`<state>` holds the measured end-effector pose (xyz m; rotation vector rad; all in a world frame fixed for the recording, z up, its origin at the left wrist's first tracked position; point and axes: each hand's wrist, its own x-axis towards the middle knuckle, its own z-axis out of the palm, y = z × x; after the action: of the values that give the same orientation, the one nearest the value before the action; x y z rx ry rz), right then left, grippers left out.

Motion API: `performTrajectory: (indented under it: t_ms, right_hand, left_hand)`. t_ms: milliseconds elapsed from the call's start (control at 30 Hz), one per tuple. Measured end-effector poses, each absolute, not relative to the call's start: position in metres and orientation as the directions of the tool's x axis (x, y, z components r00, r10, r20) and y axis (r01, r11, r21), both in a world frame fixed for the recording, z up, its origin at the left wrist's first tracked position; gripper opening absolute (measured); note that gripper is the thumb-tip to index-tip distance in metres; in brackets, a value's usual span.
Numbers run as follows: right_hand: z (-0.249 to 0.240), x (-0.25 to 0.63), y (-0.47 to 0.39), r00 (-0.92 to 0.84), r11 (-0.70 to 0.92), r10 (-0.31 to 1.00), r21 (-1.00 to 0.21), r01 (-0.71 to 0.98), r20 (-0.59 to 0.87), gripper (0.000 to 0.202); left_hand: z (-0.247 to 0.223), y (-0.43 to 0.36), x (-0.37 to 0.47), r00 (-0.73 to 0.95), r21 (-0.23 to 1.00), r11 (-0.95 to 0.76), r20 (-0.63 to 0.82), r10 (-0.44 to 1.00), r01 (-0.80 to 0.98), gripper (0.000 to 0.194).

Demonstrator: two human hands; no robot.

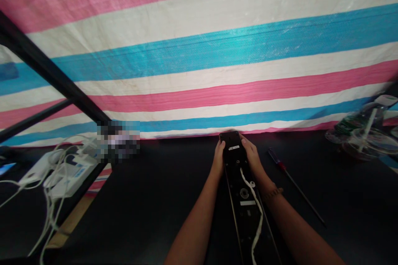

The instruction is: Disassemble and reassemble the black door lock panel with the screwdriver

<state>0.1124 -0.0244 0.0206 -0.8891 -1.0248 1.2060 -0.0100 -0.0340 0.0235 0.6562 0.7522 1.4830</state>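
A long, narrow black panel [234,174] with a white cable [257,211] running along its upper face points away from me over the black table. It carries small white labels, screws and a round fitting. My left hand [219,155] grips its far left edge, the thumb on top. On the opposite edge, my right hand [251,156] holds it the same way, a bracelet at the wrist. The fingers under the panel are hidden. Right of my right hand lies a long screwdriver [295,184] with a dark and red handle, touched by neither hand.
Power strips [70,174] with tangled white cords sit at the left, beside a black metal frame [56,72]. Clear plastic containers [363,143] stand at the far right. A striped plastic sheet [199,58] hangs behind the black table [139,215]. A blurred patch hides something at the back left.
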Motion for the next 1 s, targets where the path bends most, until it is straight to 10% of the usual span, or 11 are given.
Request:
performTrajectory:
  t_ms: [733, 1000]
  right_hand:
    - [0.026, 0.11, -0.028, 0.034, 0.148, 0.989, -0.951, -0.271, 0.145, 0.053]
    - [0.015, 0.112, -0.019, 0.111, 0.101, 0.991, -0.966, -0.239, 0.077, 0.049]
  left_hand:
    - [0.022, -0.042, -0.011, -0.026, 0.856, -0.019, 0.006, 1.0, -0.516, 0.054]
    - [0.016, -0.028, -0.014, -0.254, 0.909, -0.12, 0.016, 0.967, -0.399, 0.045]
